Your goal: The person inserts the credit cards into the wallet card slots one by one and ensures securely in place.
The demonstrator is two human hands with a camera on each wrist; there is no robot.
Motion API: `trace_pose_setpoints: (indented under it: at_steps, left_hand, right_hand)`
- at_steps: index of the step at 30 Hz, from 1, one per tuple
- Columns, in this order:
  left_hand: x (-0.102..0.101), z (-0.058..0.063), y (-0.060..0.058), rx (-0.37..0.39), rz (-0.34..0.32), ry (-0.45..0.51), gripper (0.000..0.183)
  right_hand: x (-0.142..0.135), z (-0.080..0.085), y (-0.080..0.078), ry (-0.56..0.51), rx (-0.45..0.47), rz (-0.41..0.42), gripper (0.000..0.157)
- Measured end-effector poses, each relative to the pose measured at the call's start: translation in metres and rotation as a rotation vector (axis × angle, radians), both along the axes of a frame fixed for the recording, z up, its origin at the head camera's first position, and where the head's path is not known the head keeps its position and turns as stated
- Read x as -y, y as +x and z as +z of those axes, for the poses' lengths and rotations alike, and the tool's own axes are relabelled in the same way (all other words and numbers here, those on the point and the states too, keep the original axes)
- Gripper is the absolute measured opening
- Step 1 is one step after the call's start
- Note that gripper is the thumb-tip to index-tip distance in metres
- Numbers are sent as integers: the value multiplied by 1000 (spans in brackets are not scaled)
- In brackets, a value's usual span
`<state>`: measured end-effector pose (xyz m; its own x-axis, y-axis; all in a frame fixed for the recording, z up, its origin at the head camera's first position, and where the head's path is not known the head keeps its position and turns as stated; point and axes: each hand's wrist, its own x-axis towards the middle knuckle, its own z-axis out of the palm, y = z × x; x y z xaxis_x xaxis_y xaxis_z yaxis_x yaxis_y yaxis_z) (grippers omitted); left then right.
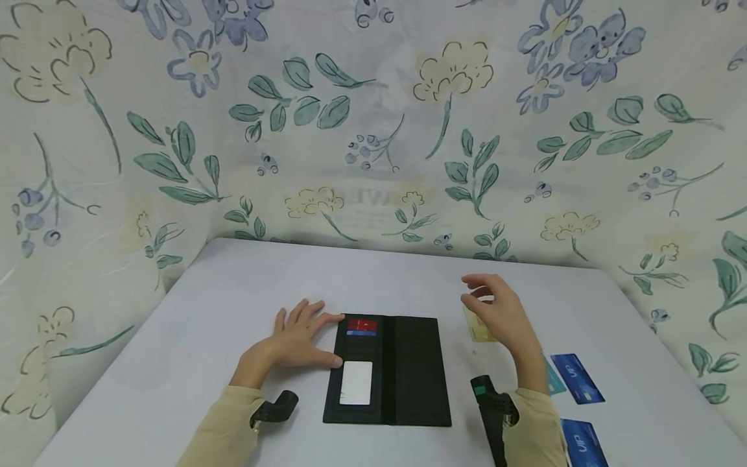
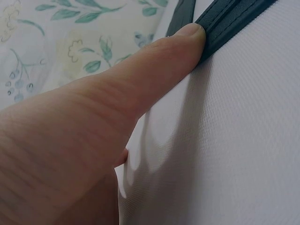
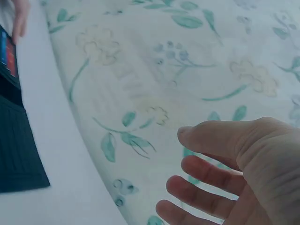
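A dark wallet (image 1: pixel 417 370) lies unfolded on the white table. Red and blue cards (image 1: pixel 362 327) show in its upper left slots, and a white panel (image 1: pixel 356 383) is below them. My left hand (image 1: pixel 297 340) spreads its fingers at the wallet's left side, thumb and index finger touching the edge. In the left wrist view, the thumb (image 2: pixel 154 65) presses on that dark edge. My right hand (image 1: pixel 496 308) is over a yellow card (image 1: pixel 481 331), partly hiding it. Seen from the right wrist, the fingers (image 3: pixel 201 194) are loosely bent and hold nothing.
Right of the wallet lie a blue card (image 1: pixel 578 378), a teal card (image 1: pixel 554 378) partly behind the right forearm, and another blue card (image 1: pixel 583 444) nearer the front. Flowered cloth (image 1: pixel 397 130) hangs behind the table (image 1: pixel 280 266). Dark straps with devices sit on both wrists.
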<state>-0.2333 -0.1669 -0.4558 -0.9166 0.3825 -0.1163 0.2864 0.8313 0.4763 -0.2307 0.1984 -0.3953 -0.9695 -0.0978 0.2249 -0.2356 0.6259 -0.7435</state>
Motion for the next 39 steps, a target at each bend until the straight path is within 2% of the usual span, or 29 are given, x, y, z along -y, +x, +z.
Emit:
trace_pose_setpoints:
  at_steps: [6,12,18,25,32,39]
  left_hand:
    - [0,-2,0,2,2,9,83]
    - [-1,-4,0,7,-1,0,83]
    - [-2,-3,0,10,-2,2,84]
    - [-3,1,3,10,-9,8,84]
    - [-2,4,5,3,-9,11,84]
    - [1,0,1,-11,-15,34,87]
  right_hand:
    - [-23,4,6,29,5,-43,39]
    - [-47,3,13,15,25,-56,42]
    - [-76,-1,22,29,64,-113,49]
    - [-102,-3,27,101,89,-141,50]
    - [-133,-7,32,200,154,-152,51]
    - [-159,-11,36,277,134,-145,48]
